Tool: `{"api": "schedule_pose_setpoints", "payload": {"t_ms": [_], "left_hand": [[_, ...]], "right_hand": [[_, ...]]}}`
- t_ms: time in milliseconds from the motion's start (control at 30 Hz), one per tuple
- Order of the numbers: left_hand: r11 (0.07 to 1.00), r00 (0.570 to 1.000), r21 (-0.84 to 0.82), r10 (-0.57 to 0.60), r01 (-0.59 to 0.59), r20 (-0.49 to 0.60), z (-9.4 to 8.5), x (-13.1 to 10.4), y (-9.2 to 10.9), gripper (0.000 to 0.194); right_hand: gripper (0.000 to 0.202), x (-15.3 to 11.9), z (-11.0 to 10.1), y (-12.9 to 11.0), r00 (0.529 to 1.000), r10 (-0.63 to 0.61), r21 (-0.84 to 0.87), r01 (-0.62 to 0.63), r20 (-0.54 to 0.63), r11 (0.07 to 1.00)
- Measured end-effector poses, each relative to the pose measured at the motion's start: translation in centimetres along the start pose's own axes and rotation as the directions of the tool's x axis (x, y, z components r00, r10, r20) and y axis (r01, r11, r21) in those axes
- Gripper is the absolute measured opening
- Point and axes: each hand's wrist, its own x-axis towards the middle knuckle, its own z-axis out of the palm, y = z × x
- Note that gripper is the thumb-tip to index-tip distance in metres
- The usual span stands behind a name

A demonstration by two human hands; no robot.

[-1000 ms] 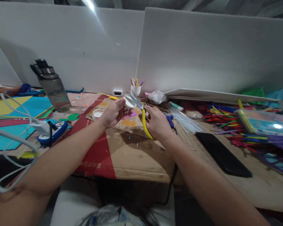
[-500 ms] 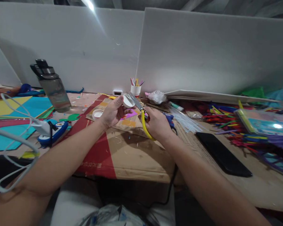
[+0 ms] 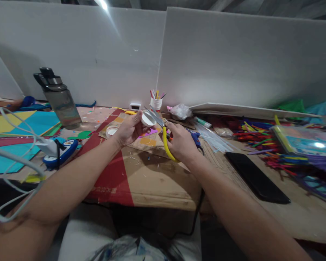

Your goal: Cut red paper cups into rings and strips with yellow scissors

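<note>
Shift since the earlier frame: slight; the white disc [image 3: 148, 120] looks turned a little in the left hand [image 3: 132, 128], while the scissors [image 3: 165, 140] have hardly moved.
Disc: raised above the cardboard [image 3: 157, 185] on the worktop, roughly midway between the hands, flat face tilted toward the viewer.
Left fingers: narrow, pinching the disc at its left and lower edge.
Right fingers: curled on the yellow handle, the right hand [image 3: 180, 140] low and to the right of the disc.
Scissors' long axis: slanting from the right hand up and away to the left, blade tips across the disc's upper side.
Blades: parted in a slim V; whether the disc's edge lies between them, I cannot tell.
Nearer hand: the left, touching the disc; the right reaches it only through the blades.
</note>
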Motion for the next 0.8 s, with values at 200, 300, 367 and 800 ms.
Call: {"api": "schedule_pose_setpoints", "payload": {"t_ms": [200,300,367,800], "left_hand": [[1.000,1.000,0.020,-0.022,0.022,-0.020,-0.09,0.22,0.09,0.047],[1.000,1.000,0.009,-0.014,0.014,-0.010,-0.03,0.17,-0.03,0.047],[1.000,1.000,0.004,0.014,-0.014,-0.001,-0.07,0.11,-0.17,0.044],[1.000,0.999,0.019,-0.017,0.016,0.033,-0.43,-0.01,-0.31,0.037]], "right_hand": [[0.040,0.06,0.04,-0.26,1.000,-0.003,-0.020,0.003,0.003,1.000],[0.040,0.08,-0.03,-0.44,1.000,0.024,-0.034,-0.023,0.015,0.999],[0.040,0.07,-0.02,-0.44,0.999,0.031,-0.033,-0.030,0.018,0.999],[0.051,0.03,0.10,-0.05,0.999,0.002,0.033,-0.003,0.034,0.999]]}}
